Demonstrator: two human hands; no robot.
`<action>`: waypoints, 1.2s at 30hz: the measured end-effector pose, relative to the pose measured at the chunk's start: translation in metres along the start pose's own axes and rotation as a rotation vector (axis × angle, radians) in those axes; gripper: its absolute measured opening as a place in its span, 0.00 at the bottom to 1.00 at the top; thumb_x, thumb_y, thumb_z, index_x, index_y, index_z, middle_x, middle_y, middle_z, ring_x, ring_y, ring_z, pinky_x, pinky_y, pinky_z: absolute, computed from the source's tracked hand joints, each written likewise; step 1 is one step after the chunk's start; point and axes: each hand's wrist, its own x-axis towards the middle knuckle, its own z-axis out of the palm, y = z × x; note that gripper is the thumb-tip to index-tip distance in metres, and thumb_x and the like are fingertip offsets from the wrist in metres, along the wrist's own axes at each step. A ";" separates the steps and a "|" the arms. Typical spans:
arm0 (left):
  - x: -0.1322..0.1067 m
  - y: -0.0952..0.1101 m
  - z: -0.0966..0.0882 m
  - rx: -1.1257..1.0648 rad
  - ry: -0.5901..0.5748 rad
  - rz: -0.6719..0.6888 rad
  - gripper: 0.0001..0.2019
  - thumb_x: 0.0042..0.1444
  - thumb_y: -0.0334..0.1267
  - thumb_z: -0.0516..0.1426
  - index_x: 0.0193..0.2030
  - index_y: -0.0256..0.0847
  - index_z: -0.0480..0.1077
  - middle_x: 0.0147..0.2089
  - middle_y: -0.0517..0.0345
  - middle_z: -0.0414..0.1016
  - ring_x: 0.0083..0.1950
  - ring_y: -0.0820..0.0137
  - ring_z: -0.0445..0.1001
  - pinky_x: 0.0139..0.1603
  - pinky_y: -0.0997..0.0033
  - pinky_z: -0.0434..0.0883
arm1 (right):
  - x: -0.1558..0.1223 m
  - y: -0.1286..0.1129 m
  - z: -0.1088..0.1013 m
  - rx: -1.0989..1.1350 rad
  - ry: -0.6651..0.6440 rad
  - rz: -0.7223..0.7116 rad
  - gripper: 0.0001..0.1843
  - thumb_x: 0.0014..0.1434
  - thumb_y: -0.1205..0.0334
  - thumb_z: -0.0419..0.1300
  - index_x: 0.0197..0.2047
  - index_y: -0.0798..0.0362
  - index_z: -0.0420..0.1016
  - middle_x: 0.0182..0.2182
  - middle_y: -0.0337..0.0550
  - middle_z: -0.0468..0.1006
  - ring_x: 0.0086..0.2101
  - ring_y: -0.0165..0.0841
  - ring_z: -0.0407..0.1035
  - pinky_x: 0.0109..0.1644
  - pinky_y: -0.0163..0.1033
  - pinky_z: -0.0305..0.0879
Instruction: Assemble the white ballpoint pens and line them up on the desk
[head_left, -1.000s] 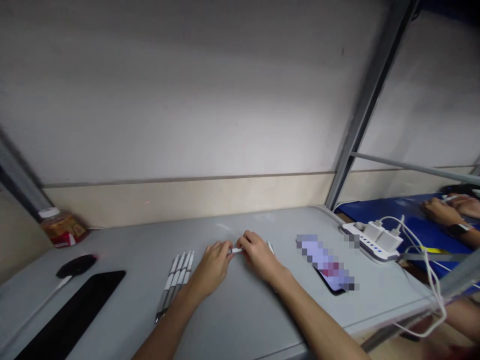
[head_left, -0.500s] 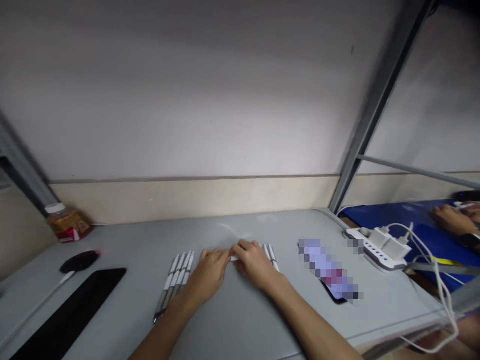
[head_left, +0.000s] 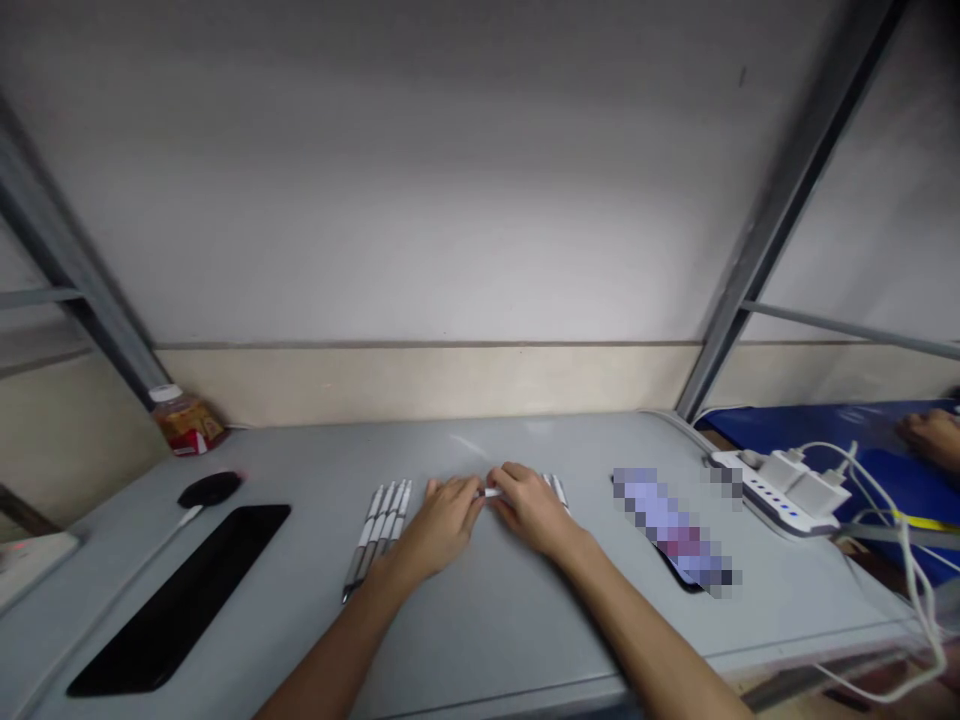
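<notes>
Over the middle of the grey table, my left hand (head_left: 448, 520) and my right hand (head_left: 531, 508) face each other with fingers pinched together. A short white stretch of a pen (head_left: 491, 492) shows between their fingertips, each hand gripping one end; the rest of it is covered by the fingers. Just left of my left hand lies a row of several white-and-grey pens (head_left: 384, 522), side by side, partly behind my forearm. More white pens (head_left: 556, 490) lie beyond my right hand, mostly hidden by it.
A phone (head_left: 671, 530) with a blurred screen lies right, near a white power strip (head_left: 776, 495) with plugs and cables. At left are a black flat slab (head_left: 184, 600), a round black charger (head_left: 210, 489) and a bottle (head_left: 187, 420). Another person's hand (head_left: 930, 435) rests over a blue surface.
The view has turned slightly left, so everything sits further right in it. My hands stay together, with a little more of the white pen showing between them.
</notes>
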 end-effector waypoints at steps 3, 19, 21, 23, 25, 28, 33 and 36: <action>0.000 0.000 -0.004 -0.022 -0.005 -0.031 0.13 0.67 0.40 0.42 0.45 0.43 0.66 0.41 0.55 0.75 0.42 0.64 0.72 0.48 0.62 0.61 | 0.000 0.002 0.000 -0.001 0.070 -0.035 0.09 0.60 0.71 0.54 0.43 0.52 0.68 0.39 0.45 0.71 0.40 0.36 0.64 0.43 0.37 0.57; 0.007 -0.014 -0.011 -0.332 0.123 -0.202 0.18 0.66 0.46 0.42 0.55 0.43 0.65 0.36 0.59 0.77 0.35 0.68 0.75 0.38 0.70 0.68 | 0.009 0.025 -0.007 0.847 0.361 0.253 0.12 0.66 0.55 0.48 0.43 0.53 0.66 0.30 0.39 0.71 0.31 0.31 0.66 0.35 0.35 0.62; 0.007 -0.014 -0.010 -0.338 0.127 -0.175 0.19 0.66 0.45 0.42 0.57 0.44 0.64 0.39 0.59 0.78 0.37 0.68 0.75 0.41 0.70 0.68 | 0.008 0.024 -0.007 0.803 0.359 0.242 0.12 0.65 0.56 0.49 0.43 0.53 0.68 0.31 0.40 0.72 0.32 0.32 0.66 0.37 0.36 0.62; 0.007 -0.016 -0.007 -0.318 0.143 -0.127 0.18 0.66 0.44 0.43 0.56 0.45 0.66 0.45 0.57 0.78 0.44 0.68 0.75 0.48 0.68 0.68 | 0.006 0.021 -0.009 0.634 0.359 0.190 0.09 0.64 0.59 0.52 0.42 0.52 0.69 0.35 0.42 0.73 0.36 0.33 0.66 0.41 0.37 0.61; 0.006 -0.017 -0.004 -0.273 0.160 -0.086 0.17 0.66 0.42 0.43 0.54 0.46 0.67 0.51 0.57 0.76 0.50 0.67 0.73 0.52 0.67 0.65 | 0.003 0.019 -0.011 0.465 0.351 0.116 0.06 0.63 0.62 0.53 0.41 0.52 0.70 0.36 0.43 0.74 0.38 0.34 0.66 0.44 0.39 0.60; 0.005 -0.017 -0.002 -0.148 0.145 -0.072 0.16 0.67 0.40 0.43 0.53 0.48 0.68 0.50 0.58 0.76 0.51 0.66 0.73 0.52 0.64 0.64 | 0.000 0.016 -0.012 0.313 0.311 0.043 0.06 0.63 0.66 0.54 0.42 0.52 0.70 0.37 0.44 0.73 0.40 0.35 0.65 0.46 0.40 0.59; 0.001 -0.011 -0.002 0.038 0.082 -0.047 0.16 0.67 0.39 0.43 0.52 0.50 0.68 0.44 0.58 0.77 0.46 0.64 0.73 0.46 0.62 0.60 | -0.002 0.011 -0.005 0.155 0.176 -0.028 0.09 0.61 0.68 0.55 0.45 0.51 0.72 0.39 0.45 0.73 0.41 0.36 0.64 0.47 0.41 0.58; -0.001 -0.006 -0.001 0.060 0.064 -0.029 0.15 0.67 0.38 0.42 0.50 0.47 0.68 0.43 0.57 0.76 0.46 0.64 0.71 0.45 0.62 0.58 | 0.000 0.006 0.000 0.084 0.119 -0.054 0.10 0.62 0.67 0.55 0.46 0.51 0.72 0.38 0.45 0.73 0.41 0.36 0.64 0.46 0.40 0.57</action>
